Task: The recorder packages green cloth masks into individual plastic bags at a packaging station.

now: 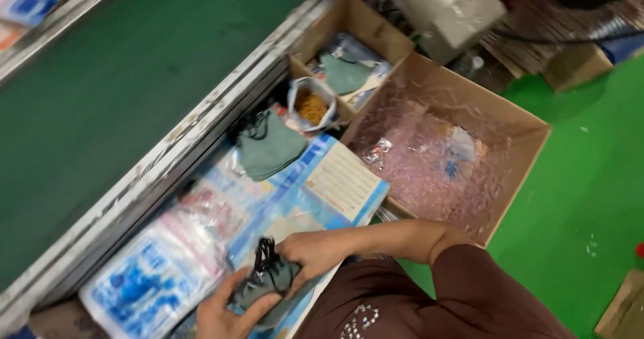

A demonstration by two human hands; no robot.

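Here, a stack of grey-green face masks [268, 286] is gripped between both hands at the lower middle of the head view, just above the blue and white packets on the surface. The right hand [314, 252] is closed over the upper right edge of the stack, fingers curled down onto it. The left hand [225, 312] is wrapped under the lower left edge, thumb laid across the fabric. The long axis of the stack is seen running from lower left to upper right, and its bunched black ear loops [265, 252] are pointed up and away from the person.

Beneath the hands, the surface [315, 198] is covered by overlapping blue and white printed packets [154, 272]. Further out, a second pile of grey-green masks [268, 148] is noted lying flat near the metal rail [168, 154] of a green conveyor belt [100, 104]. Just beyond it, a small clear bag of orange-brown bits [310, 104] is recorded. A small cardboard box [349, 57] with one more mask and a large cardboard box [449, 151] lined with clear film are set at the far right.
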